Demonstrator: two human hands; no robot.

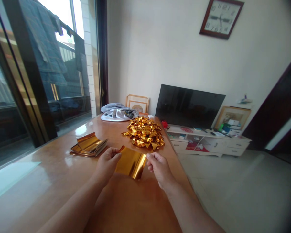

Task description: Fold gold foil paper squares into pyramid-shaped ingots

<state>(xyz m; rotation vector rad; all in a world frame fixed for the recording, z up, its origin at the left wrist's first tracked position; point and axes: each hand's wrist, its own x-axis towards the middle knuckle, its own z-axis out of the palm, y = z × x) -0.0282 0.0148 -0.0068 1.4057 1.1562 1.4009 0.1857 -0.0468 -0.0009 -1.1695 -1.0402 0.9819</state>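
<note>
Between my two hands a sheet of shiny gold foil paper (130, 163) is stretched above the table, slightly curved along its right side. My left hand (108, 163) pinches its upper left edge between thumb and fingers. At the upper right corner, my right hand (159, 168) grips it the same way, with the fingers curled. To the left of my left hand lies a stack of gold foil sheets (88, 145), the top one curling up. Just beyond the held sheet is a heap of folded gold foil pieces (145, 133).
The glossy brown table (133, 207) has its right edge close to my right arm. Grey and white cloth (117, 112) lies at its far end. Past it stand a television (189, 106) and a low white cabinet (213, 144). Glass doors (34, 64) line the left side.
</note>
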